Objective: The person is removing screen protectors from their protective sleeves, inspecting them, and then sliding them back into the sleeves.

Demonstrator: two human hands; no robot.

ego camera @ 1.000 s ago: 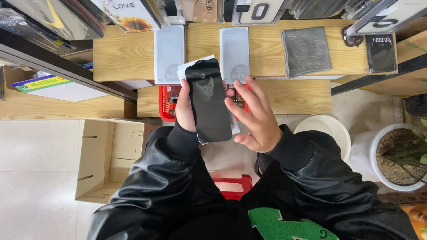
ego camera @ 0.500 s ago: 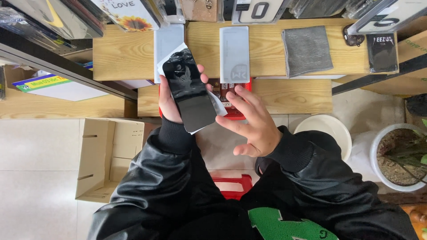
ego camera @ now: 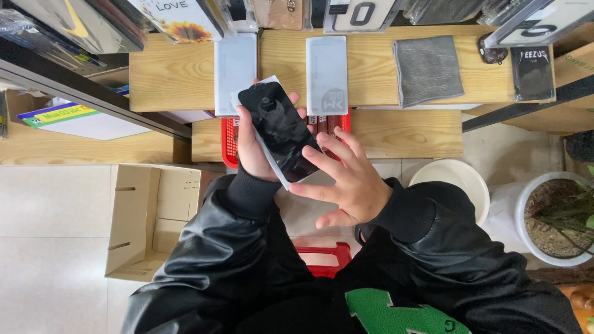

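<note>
Item: black phone (ego camera: 279,130), flat, glossy, lying on a thin white backing sheet (ego camera: 296,179) whose edges show around it. Location: in the air above the wooden surface (ego camera: 173,80), tilted, upper end toward the shelf edge.

My left hand (ego camera: 253,151): grip clamped on the black phone from beneath, thumb on the left edge, fingertips showing past the right edge.

My right hand (ego camera: 346,182): grip apart, fingers spread; fingertips touch the lower right corner of the phone and sheet, holding nothing.

On the wooden surface, beyond the phone: two pale rectangular packs (ego camera: 235,71), side by side but apart; a grey cloth (ego camera: 428,69) to their right; a dark packet (ego camera: 533,71) near the far right edge.

Below the surface: red basket (ego camera: 230,139), partly hidden by my left hand. Open cardboard box (ego camera: 154,216) on the tiled floor at left. White bucket (ego camera: 455,179) and white plant pot (ego camera: 532,222) at right.

Both sleeves: black, shiny jacket.
</note>
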